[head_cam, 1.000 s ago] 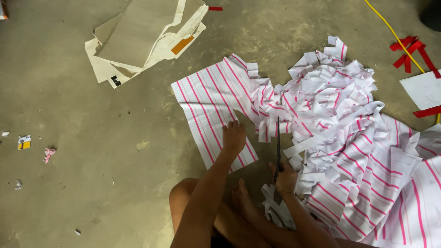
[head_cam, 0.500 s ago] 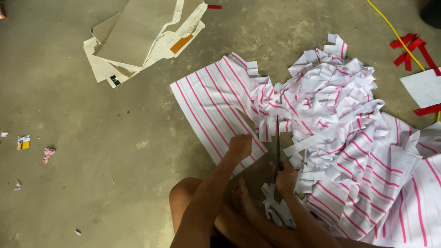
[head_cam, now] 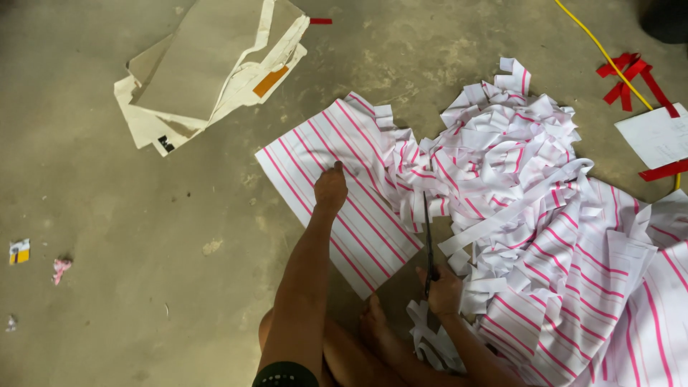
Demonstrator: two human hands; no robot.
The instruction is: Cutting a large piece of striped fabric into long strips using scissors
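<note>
A white sheet with pink stripes (head_cam: 337,150) lies flat on the concrete floor. My left hand (head_cam: 330,189) presses down on it near its middle. My right hand (head_cam: 443,288) grips a pair of dark scissors (head_cam: 428,236) whose blades point away from me along the sheet's right edge. To the right spreads a big pile of cut striped strips (head_cam: 516,172). My bare foot (head_cam: 376,333) and knee show at the bottom.
A stack of beige cardboard pieces (head_cam: 208,64) lies at the upper left. A yellow cable (head_cam: 595,46), red ribbon scraps (head_cam: 634,75) and a white paper (head_cam: 656,132) sit at the upper right. Small scraps (head_cam: 20,251) dot the floor at left.
My left hand has slid up the striped sheet, away from me. The scissors in my right hand have advanced a little along the sheet's right edge.
</note>
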